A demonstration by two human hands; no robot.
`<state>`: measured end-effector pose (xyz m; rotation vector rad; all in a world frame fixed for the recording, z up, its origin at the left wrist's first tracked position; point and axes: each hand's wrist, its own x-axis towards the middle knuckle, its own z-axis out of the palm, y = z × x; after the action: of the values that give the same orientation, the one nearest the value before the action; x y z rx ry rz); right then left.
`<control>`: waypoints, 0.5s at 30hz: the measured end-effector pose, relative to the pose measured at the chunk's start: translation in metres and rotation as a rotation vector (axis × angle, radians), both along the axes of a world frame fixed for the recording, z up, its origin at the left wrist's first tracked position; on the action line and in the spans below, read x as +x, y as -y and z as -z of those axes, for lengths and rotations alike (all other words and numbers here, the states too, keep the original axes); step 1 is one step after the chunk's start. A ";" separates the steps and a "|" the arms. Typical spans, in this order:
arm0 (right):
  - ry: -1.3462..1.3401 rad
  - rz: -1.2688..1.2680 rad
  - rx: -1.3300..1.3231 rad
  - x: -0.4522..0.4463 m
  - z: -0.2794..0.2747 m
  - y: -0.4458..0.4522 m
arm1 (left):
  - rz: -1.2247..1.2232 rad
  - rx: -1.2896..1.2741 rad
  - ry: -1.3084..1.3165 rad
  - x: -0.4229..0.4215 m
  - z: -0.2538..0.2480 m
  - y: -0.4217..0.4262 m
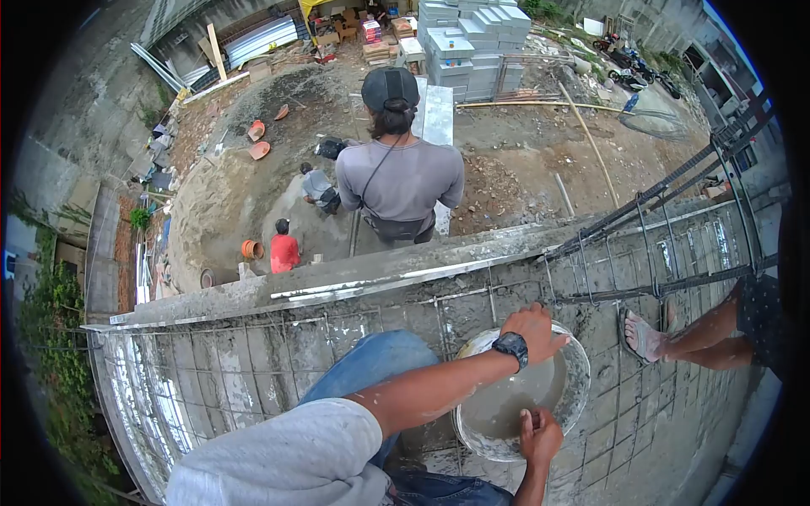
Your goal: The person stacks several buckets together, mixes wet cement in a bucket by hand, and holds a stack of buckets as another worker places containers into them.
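Observation:
A white bucket (576, 390) with a cement-smeared rim stands on the wet grey slab in front of my knees. Wet grey cement mix (498, 403) lies inside it. My left hand (531, 329), with a dark watch on the wrist, reaches across the bucket and is closed at its far rim; its fingertips are partly hidden. At the near right side, my right hand (541, 434) has its fingers curled at the rim, the thumb toward the inside. My jeans-clad knee (371, 367) is left of the bucket.
A rebar grid (253, 354) covers the slab, and a rebar cage (650, 219) slants in at right. Another person's sandaled foot (645, 336) is right of the bucket. Beyond the slab edge (337, 282) stands a person in a grey shirt (413, 177); others are lower down by a sand pile (202, 211).

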<state>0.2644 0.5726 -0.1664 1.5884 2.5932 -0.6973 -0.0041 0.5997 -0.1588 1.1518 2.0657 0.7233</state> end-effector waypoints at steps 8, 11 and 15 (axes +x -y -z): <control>-0.046 0.065 -0.056 0.000 -0.004 0.001 | 0.010 0.040 -0.039 0.000 0.003 -0.001; -0.039 0.033 -0.028 0.001 -0.002 0.000 | 0.024 0.021 -0.053 0.003 0.003 -0.002; -0.095 0.082 -0.070 -0.006 -0.013 0.003 | 0.055 0.012 -0.085 0.002 0.002 -0.004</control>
<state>0.2586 0.5698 -0.1538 1.6894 2.5477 -0.8804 -0.0024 0.6036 -0.1606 1.2608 2.0929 0.6713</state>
